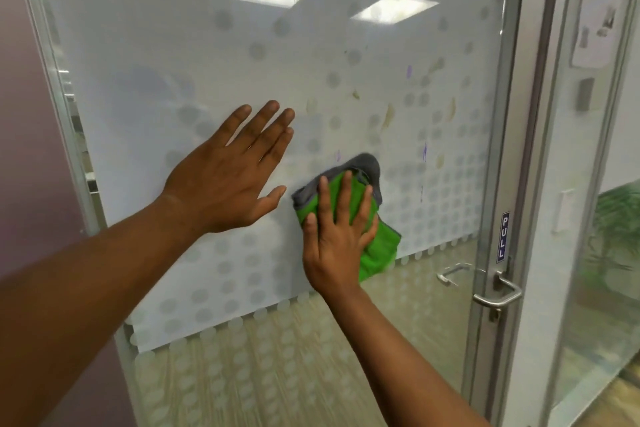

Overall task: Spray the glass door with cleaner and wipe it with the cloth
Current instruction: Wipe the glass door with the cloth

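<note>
The glass door [214, 55] fills the view, frosted with a dot pattern and clear along its lower part. Yellowish and purple smears [388, 116] dot the glass up and right of my hands. My left hand [232, 173] lies flat against the frosted glass with straight fingers. Just right of it, my right hand [337, 236] presses a bunched green and grey cloth [375, 246] onto the glass with spread fingers. No spray bottle is in view.
A metal lever handle [498, 295] sits on the door's right frame, below a blue PULL label [504, 236]. Another glass panel [595, 218] stands to the right, with a green plant behind it. A purple wall [31, 149] borders the left.
</note>
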